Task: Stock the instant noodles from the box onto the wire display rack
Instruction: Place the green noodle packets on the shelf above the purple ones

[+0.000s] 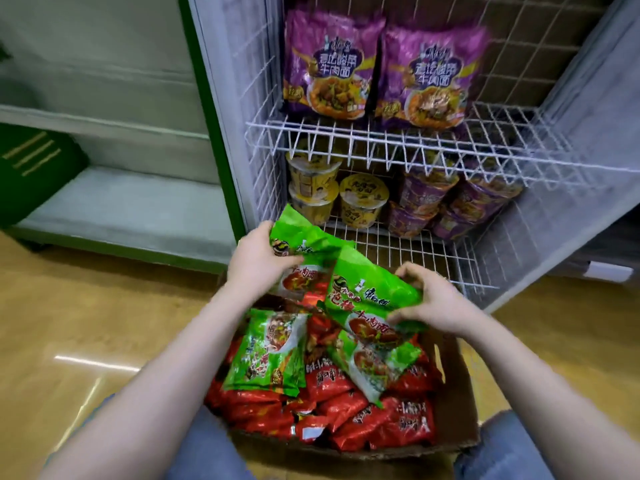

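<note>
The person kneels at a cardboard box (454, 372) on the wooden floor (86, 323), right in front of the wire rack (363, 133). Each hand holds a green pack above the far end of the box. The left hand (258, 263) grips one green pack (304, 239) by its left edge, thumb on the front, and the pack's top corner reaches up toward the rack's lower shelf. The right hand (438, 301) curls round the right edge of a second green pack (374, 289), which overlaps the first one's lower right. The hands are apart, one on each side of the two packs.

In the box, two more green packs (266, 351) lie on a heap of red packs (346, 410). On the rack's upper shelf, two purple packs (330, 67) stand upright side by side. On the lower shelf, yellow cups (362, 202) sit at the left, some stacked. Beside them are what seem to be purple cups (426, 195), too blurred to be sure.
</note>
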`<state>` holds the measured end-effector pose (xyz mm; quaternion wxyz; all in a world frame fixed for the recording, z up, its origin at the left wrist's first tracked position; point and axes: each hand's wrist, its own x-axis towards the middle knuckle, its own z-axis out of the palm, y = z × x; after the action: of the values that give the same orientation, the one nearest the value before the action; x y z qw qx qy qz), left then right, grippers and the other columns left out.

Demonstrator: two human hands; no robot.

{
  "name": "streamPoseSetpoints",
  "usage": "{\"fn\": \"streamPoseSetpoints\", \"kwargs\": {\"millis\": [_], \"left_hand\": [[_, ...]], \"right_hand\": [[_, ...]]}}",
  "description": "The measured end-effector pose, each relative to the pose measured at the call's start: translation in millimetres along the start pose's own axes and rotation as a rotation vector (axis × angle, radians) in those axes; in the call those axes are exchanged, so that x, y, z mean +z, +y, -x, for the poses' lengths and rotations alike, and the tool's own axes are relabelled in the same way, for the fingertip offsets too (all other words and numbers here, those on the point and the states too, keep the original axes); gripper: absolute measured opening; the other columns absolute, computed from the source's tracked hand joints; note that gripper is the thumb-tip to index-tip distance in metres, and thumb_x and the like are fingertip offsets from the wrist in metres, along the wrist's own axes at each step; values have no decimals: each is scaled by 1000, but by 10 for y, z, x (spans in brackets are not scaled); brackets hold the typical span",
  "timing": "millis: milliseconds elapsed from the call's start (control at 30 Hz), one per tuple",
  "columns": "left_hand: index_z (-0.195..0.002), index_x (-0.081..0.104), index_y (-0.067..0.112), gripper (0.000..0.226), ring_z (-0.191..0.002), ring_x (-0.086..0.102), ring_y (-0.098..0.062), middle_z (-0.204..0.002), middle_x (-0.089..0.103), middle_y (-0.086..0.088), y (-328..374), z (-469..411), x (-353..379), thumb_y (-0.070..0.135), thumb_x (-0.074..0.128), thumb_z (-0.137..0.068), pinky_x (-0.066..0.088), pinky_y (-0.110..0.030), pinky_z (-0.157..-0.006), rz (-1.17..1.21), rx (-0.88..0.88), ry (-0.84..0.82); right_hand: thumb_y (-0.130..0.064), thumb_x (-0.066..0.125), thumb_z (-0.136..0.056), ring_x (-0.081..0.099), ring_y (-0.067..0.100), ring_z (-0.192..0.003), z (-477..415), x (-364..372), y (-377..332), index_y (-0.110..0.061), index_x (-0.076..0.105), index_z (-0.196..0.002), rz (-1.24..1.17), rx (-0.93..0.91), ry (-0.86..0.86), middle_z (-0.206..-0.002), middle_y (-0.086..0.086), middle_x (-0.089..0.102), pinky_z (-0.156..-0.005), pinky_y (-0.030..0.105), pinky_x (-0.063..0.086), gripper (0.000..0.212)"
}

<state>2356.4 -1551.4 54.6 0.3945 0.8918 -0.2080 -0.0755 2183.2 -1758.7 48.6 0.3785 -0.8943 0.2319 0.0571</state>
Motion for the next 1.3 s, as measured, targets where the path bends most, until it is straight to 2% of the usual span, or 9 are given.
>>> {"fn": "streamPoseSetpoints", "kwargs": {"millis": [233,333,433,600,733,933,1067,1167,1300], "left_hand": [[-91,65,15,27,-84,66,-19,-92,71,-6,568,-198,-575,14,82,-70,54,-34,-83,436,-66,-74],[-90,67,15,21,-70,67,-10,-80,73,4,862,-159,-752,11,78,-72,56,-28,-73,529,-54,-81],[-92,67,13,21,-71,70,-15,-82,75,-2,1115,-123,-920,9,76,-74,56,-34,-76,628,-62,-108],[-94,67,11,18,-67,71,-17,-80,75,-5,1453,-98,-1184,11,73,-77,58,-30,-65,696,-61,-127],[-86,67,10,4,-56,69,-17,-67,73,-5,1723,-107,-1235,13,66,-84,58,-31,-53,790,-87,-161],[-82,63,8,12,-44,65,-18,-55,68,-5,2057,-260,-1277,19,63,-87,55,-34,-42,820,-105,-140],[-81,65,9,15,-45,66,-20,-57,69,-7,2260,-359,-1421,23,64,-86,54,-35,-40,857,-124,-164],[-71,66,11,24,-43,65,-19,-54,68,-6,2485,-429,-1578,26,60,-89,54,-35,-39,862,-126,-199],[-47,69,10,50,-44,65,-18,-52,67,-6,2752,-576,-1781,28,55,-92,54,-34,-41,873,-92,-262]], "right_hand": [[-32,90,-53,53,8,-69,8,-748,-652,-25,59,-80,31,-281,145,-75,-2,64,-71,26,44,42],[-38,90,-49,63,11,-83,26,-1088,-830,-31,66,-82,32,-279,256,-85,-1,69,-79,28,49,41],[-30,92,-48,62,-3,-75,101,-1365,-957,-27,69,-88,-81,-243,364,-84,-8,67,-68,14,45,46],[-32,93,-40,64,12,-90,168,-1576,-1011,-24,69,-95,-375,-202,507,-96,-3,69,-84,28,50,60],[-19,89,-37,71,26,-83,183,-1558,-1155,-4,68,-95,-817,-186,365,-90,12,73,-82,40,57,63],[-10,79,-63,69,16,-60,201,-1564,-1405,1,68,-89,-1012,-252,332,-70,6,73,-57,25,55,31],[-18,67,-84,67,13,-66,196,-1735,-1567,-13,63,-87,-930,-308,438,-77,1,71,-62,24,53,7],[-21,65,-87,65,13,-67,200,-1959,-1744,-16,61,-83,-875,-349,487,-79,1,69,-61,20,54,7],[-23,67,-85,67,20,-67,151,-2284,-1974,-13,64,-79,-874,-379,505,-76,5,72,-73,32,54,12]]}}
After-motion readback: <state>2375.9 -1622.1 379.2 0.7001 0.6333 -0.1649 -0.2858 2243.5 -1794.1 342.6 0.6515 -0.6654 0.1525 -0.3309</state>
